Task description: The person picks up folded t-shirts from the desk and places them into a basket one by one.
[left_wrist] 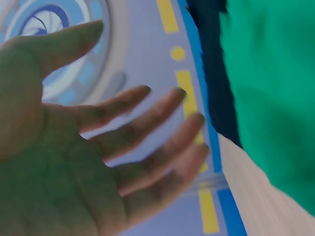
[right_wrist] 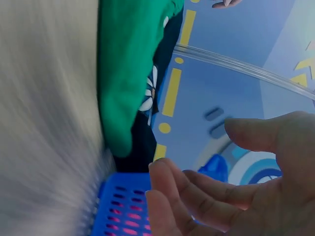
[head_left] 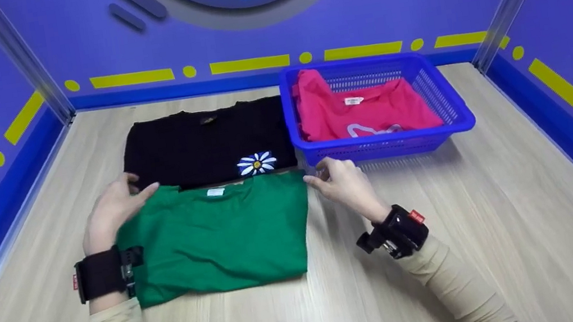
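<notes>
A green T-shirt [head_left: 219, 239] lies folded on the table, its collar facing the back and a few wrinkles across its front. By its upper left corner is my left hand [head_left: 115, 209]; the left wrist view shows that palm with spread fingers [left_wrist: 147, 118] and nothing in them. My right hand [head_left: 344, 183] hovers at the shirt's upper right corner. In the right wrist view its thumb stands apart from loosely bent fingers [right_wrist: 211, 201], which hold nothing. Behind the green shirt lies a folded black T-shirt [head_left: 177, 149] with a white daisy print [head_left: 257, 163].
A blue plastic basket [head_left: 382, 138] stands at the back right, next to the black shirt, with a pink T-shirt [head_left: 365, 115] inside. Blue panels with yellow marks [head_left: 249, 64] enclose the wooden table [head_left: 498, 209] at the back and both sides.
</notes>
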`<state>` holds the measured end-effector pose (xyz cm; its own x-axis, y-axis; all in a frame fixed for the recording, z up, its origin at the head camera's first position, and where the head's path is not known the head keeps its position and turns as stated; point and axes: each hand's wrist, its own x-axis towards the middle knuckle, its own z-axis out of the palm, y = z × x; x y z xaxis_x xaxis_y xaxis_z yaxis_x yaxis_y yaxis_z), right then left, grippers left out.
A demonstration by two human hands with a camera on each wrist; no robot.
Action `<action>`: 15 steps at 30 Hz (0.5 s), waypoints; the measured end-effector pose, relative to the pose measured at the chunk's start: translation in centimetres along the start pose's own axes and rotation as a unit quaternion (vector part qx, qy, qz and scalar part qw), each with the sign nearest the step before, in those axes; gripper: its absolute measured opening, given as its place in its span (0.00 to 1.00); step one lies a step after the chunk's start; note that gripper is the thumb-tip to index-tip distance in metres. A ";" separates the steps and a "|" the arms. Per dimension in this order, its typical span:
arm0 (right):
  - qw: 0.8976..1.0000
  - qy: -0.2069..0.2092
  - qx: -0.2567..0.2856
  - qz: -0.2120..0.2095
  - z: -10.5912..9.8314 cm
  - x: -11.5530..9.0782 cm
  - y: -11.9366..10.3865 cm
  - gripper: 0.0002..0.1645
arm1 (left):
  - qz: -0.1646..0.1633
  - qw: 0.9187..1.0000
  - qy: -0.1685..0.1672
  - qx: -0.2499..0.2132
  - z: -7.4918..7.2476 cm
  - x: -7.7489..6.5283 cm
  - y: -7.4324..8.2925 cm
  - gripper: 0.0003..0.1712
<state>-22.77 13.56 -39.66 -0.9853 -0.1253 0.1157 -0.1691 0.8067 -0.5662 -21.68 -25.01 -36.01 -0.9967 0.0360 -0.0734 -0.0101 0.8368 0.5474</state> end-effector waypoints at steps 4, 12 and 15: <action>0.999 -0.036 -0.006 0.036 0.9 0.1 -0.1 0.27 | -0.054 0.998 -0.033 0.027 -0.3 0.1 -1.7 0.44; 0.991 -0.105 -0.016 0.083 2.5 0.3 -0.3 0.27 | -0.121 0.989 -0.085 0.032 0.1 0.3 -3.3 0.37; 0.989 -0.117 -0.020 0.094 2.9 0.5 -0.5 0.27 | -0.138 0.986 -0.095 0.027 0.3 0.3 -3.6 0.33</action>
<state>-23.24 11.42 -41.70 -0.9784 -0.0974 -0.1821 0.0134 0.8499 -0.5267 -21.94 -27.88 -38.28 -0.9235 -0.0994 -0.3704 -0.2687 0.8568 0.4401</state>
